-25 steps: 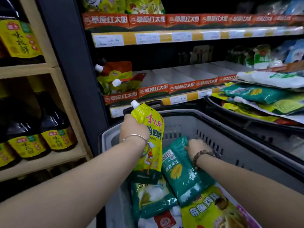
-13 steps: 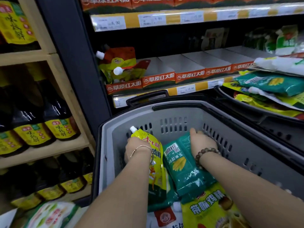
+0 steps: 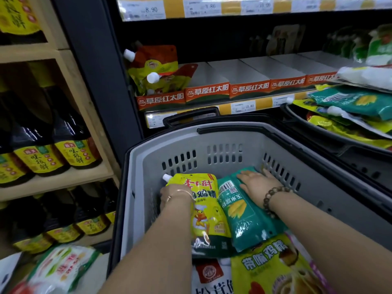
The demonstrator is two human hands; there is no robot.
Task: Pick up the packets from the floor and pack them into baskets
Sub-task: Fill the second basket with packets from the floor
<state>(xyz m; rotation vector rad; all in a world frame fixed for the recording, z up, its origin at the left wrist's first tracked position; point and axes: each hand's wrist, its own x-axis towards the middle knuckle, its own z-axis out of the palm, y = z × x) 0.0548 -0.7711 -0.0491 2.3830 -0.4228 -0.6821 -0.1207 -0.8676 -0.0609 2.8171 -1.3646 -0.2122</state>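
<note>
A grey basket [image 3: 222, 143] stands in front of me with several packets inside. My left hand [image 3: 172, 196] grips the left edge of a yellow spouted pouch [image 3: 206, 211] that lies low in the basket by its left wall; the fingers are hidden behind the pouch. Beside it lies a teal corn-starch packet [image 3: 244, 221], and my right hand [image 3: 257, 184] presses flat on its top end with straight fingers. A yellow packet [image 3: 273, 266] and a white packet [image 3: 212, 276] lie nearer to me in the basket.
A second, black basket [image 3: 301, 122] heaped with packets sits at the right. More packets [image 3: 61, 268] lie on the floor at lower left. Wooden shelves of dark sauce bottles [image 3: 72, 143] stand at the left, and a shop shelf with spouted pouches [image 3: 157, 71] stands behind.
My left hand has lowered the yellow pouch from above the rim down into the basket. My right hand has slid further along the teal packet toward the far wall.
</note>
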